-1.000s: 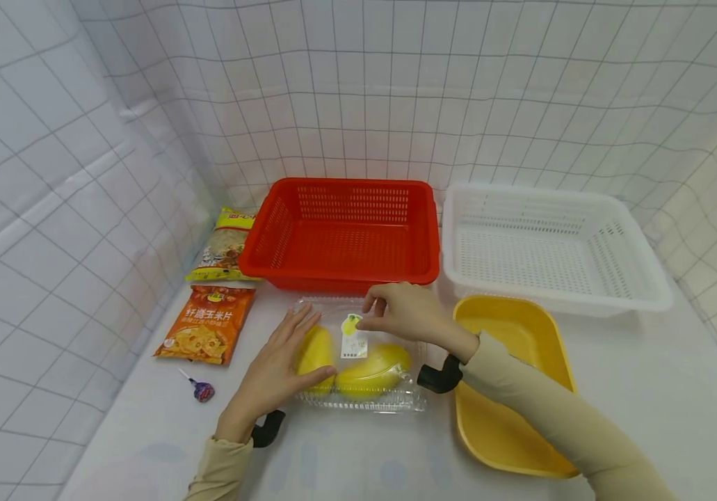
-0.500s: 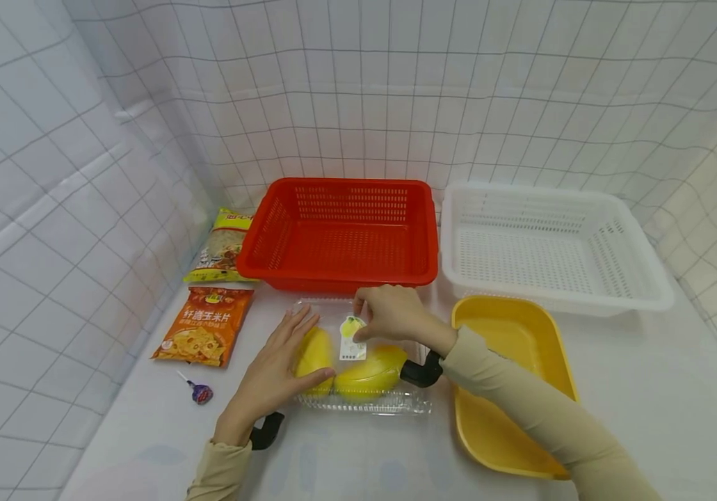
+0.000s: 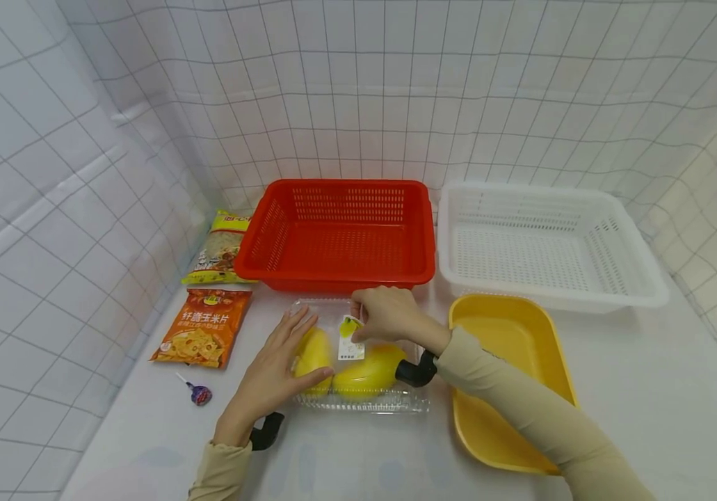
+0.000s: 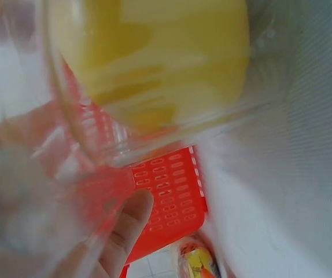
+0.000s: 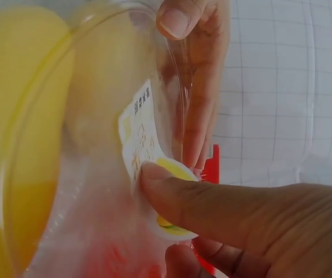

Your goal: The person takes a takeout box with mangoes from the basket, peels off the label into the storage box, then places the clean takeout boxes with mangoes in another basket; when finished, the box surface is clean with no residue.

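A clear plastic clamshell box (image 3: 396, 402) lies on the white table, holding two yellow mango-like fruits (image 3: 367, 374). My left hand (image 3: 273, 365) rests spread over the box's left side, thumb reaching across the lid. On top of the lid is a white sticker (image 3: 352, 349) with a yellow fruit picture. My right hand (image 3: 389, 314) pinches its upper end, the thumb (image 5: 180, 200) on the printed face and the other fingers curled behind. In the right wrist view the sticker's picture end bends away from the lid, while its lower part lies against the plastic.
Behind the box stand a red basket (image 3: 336, 284) and a white basket (image 3: 552, 296). A yellow tray (image 3: 502, 431) lies under the right forearm. At left are an orange snack bag (image 3: 203, 327), a yellow-edged food bag (image 3: 220, 247) and a lollipop (image 3: 199, 394).
My right hand has moved slightly left and closed its thumb and fingers on the sticker's upper end, which now tilts. My left hand stays on the box.
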`<action>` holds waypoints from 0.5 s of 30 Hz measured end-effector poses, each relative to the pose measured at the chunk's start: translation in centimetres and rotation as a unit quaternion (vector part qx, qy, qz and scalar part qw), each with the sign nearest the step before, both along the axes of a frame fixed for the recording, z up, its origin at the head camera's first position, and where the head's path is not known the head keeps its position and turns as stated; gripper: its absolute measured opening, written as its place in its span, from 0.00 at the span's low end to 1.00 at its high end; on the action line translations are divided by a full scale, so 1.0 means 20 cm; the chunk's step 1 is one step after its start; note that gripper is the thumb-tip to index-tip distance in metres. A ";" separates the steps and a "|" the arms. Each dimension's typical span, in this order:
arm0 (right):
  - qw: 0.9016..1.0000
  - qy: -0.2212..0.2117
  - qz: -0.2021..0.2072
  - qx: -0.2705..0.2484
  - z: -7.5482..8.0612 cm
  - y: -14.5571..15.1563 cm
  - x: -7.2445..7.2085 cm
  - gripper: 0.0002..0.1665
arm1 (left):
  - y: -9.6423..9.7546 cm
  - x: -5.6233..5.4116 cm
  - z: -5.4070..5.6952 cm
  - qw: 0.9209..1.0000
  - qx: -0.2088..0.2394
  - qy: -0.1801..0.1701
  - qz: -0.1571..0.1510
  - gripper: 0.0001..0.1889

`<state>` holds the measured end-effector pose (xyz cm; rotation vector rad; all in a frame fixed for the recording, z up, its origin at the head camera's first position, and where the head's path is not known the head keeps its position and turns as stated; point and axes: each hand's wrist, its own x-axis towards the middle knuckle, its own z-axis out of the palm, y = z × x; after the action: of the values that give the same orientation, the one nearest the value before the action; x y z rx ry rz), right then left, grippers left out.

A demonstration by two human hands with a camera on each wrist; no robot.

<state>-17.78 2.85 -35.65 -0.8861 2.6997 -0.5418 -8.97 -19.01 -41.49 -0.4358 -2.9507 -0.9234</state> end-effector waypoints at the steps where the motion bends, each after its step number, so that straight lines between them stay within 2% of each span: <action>1: 1.000 0.000 0.001 -0.001 0.00 0.00 0.00 0.17 | 0.00 0.00 0.00 1.000 0.001 -0.001 0.000 0.47; 4: 1.000 0.008 0.004 -0.003 0.01 -0.01 0.02 0.16 | 0.00 0.00 0.00 1.000 0.002 -0.005 0.003 0.47; 11: 0.998 0.058 0.010 -0.016 0.03 0.01 0.06 0.09 | 0.00 0.00 0.00 1.000 0.003 -0.013 0.010 0.48; 15: 0.997 0.054 0.033 -0.052 0.04 0.04 0.09 0.08 | 0.00 0.00 0.00 1.000 0.003 -0.012 0.010 0.48</action>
<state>-15.90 3.68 -34.88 -1.0577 2.7475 -0.6439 -8.99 -19.00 -41.40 -0.3957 -2.9663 -0.9422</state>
